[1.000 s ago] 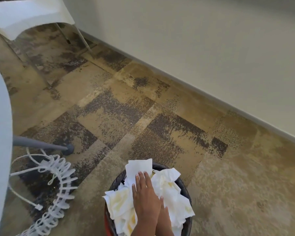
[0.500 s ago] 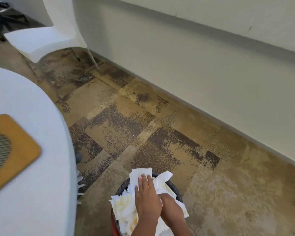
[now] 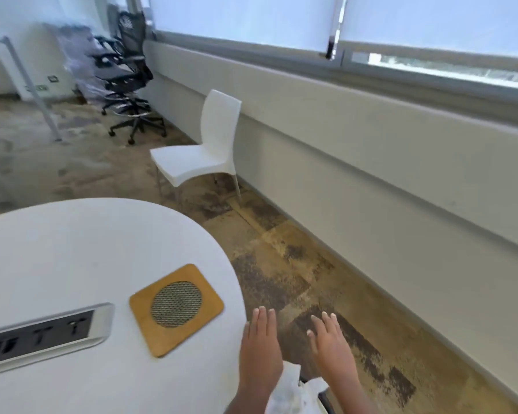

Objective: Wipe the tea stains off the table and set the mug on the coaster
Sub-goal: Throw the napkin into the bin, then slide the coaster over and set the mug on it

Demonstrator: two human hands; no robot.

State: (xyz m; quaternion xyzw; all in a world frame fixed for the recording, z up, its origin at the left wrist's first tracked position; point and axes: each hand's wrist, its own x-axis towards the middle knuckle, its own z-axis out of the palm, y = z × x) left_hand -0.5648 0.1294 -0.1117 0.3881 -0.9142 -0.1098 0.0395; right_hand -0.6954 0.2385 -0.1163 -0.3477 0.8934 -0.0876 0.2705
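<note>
left hand (image 3: pixel 260 351); right hand (image 3: pixel 332 351) | flat, gripping nothing | white paper (image 3: pixel 290 389) beneath, likely tissue, cropped

White chair (image 3: pixel 192 162) and office chair (image 3: pixel 123 76) by wall (image 3: pixel 371 162).

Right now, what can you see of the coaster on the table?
The coaster is a flat square with rounded corners, light brown like wood, with a round grey mesh inset in its middle. It lies on the white table near its curved edge, turned at an angle. Nothing stands on it.
</note>
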